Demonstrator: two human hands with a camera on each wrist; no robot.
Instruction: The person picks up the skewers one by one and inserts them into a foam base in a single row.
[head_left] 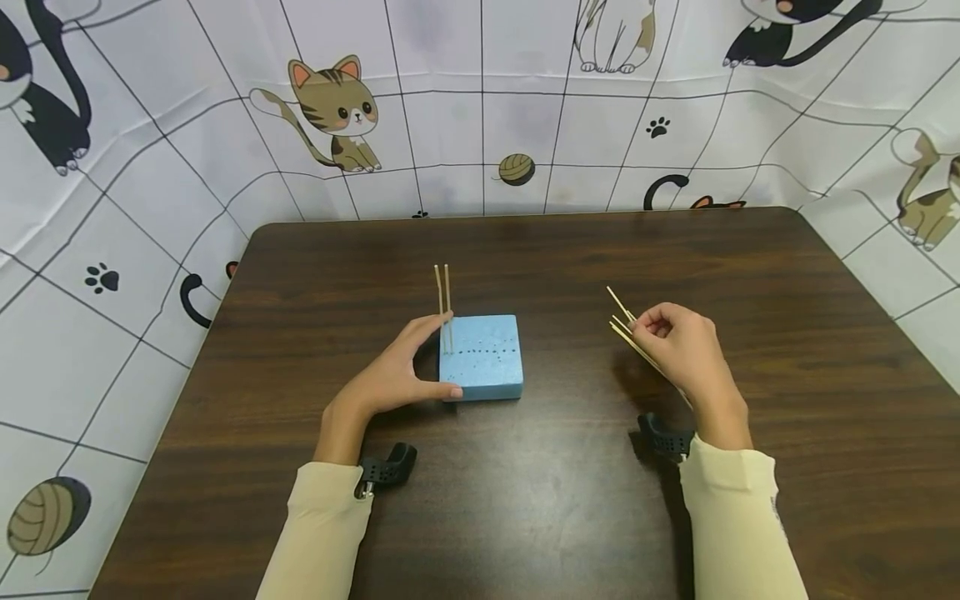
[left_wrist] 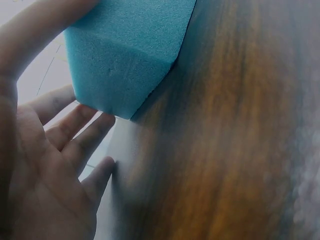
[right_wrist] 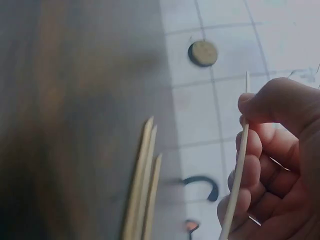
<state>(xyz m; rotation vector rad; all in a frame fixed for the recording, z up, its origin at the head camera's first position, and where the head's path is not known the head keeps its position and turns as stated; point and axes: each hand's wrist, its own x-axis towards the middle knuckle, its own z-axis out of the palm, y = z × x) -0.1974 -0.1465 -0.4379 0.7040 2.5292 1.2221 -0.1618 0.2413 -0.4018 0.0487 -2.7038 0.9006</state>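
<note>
A light blue foam block (head_left: 487, 333) with rows of small holes lies on the table. My left hand (head_left: 393, 371) holds it from the left side, thumb at the near edge and fingers at the far left corner. Two thin wooden skewers (head_left: 447, 292) stand upright in the block near its left edge. To the right, my right hand (head_left: 682, 346) pinches another skewer (right_wrist: 240, 170) between thumb and index finger, its other fingers curled. Below that hand, a few more skewers (right_wrist: 137, 190) lie together on the table, their pointed ends showing in the right wrist view.
The dark brown wooden table (head_left: 570, 500) stands against a white curtain (head_left: 450, 133) with grid lines and cartoon cats. Black wrist mounts (head_left: 390, 465) sit below both hands at the sleeve cuffs.
</note>
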